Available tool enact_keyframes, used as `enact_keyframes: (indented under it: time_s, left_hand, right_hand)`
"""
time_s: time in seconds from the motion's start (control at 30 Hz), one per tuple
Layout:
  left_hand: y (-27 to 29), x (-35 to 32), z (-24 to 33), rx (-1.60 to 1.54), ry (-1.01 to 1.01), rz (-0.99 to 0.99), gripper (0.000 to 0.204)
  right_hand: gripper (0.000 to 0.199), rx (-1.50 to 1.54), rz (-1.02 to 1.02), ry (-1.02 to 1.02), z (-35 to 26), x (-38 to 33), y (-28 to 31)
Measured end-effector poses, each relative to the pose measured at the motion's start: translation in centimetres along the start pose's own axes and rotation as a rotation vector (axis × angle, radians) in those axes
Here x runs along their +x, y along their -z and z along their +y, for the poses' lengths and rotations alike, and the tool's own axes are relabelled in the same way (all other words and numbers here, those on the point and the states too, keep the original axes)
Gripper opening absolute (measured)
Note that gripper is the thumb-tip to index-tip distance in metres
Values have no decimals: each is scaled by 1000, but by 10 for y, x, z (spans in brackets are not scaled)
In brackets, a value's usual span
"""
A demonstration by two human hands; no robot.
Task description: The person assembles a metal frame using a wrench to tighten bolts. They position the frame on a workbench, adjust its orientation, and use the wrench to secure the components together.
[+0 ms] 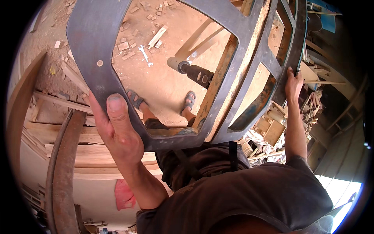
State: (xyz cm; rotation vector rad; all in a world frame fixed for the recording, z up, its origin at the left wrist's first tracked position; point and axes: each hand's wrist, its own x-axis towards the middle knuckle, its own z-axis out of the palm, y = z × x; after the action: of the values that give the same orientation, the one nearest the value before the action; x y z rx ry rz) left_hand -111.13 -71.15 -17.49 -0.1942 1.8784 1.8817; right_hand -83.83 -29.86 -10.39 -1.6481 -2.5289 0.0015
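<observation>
A large dark grey metal frame (pixel 91 35) with big rounded cut-outs spans the view in front of my body. Its left edge is in my left hand (pixel 122 134), thumb on the upper face and the fingers mostly hidden beneath. My right hand (pixel 293 84) grips the far right side, its fingers partly out of sight around the edge. Between the frame's two panels runs a rough, yellowish-brown strip (pixel 243 72). Rust shows on the inner walls of the openings. Through the largest opening appear a dark shaft with a pale cylindrical end (pixel 177 64) and my sandalled feet.
On the dusty floor lie a wrench (pixel 145 56) and several wood offcuts (pixel 157 36). Stacked boards (pixel 105 156) and a curved rusty metal piece (pixel 64 167) are at the left. To the right are heaped wood scraps (pixel 274 132). A red cloth (pixel 124 195) lies lower left.
</observation>
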Motion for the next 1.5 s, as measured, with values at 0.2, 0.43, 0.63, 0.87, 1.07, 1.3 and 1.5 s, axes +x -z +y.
enact_keyframes:
  time_s: [0.2, 0.43, 0.63, 0.87, 1.07, 1.3, 1.5]
  left_hand:
    - [-37, -30, -14, 45, 8, -30, 48]
    - [-92, -65, -34, 70, -57, -70, 47]
    - [-160, -115, -39, 102, 11, -84, 57]
    - [-268, -201, -40, 132, 1, -108, 57]
    - [-352, -278, -42, 252, -13, -256, 63]
    - [-490, -271, 24, 877, -1131, -365, 63]
    - [-684, -316, 34, 1134, -1305, -914, 47]
  right_hand:
    - [35, 7, -12, -70, 35, 10, 6]
    - [40, -100, 47, -28, 123, 35, 9]
    - [34, -5, -2, -155, 176, 63, 38]
    - [31, 51, -11, -217, 284, 112, 86]
    - [31, 36, -51, -273, 414, 148, 117]
    - [26, 67, -11, -290, 559, 170, 154]
    - [26, 63, 41, -272, 703, 183, 177]
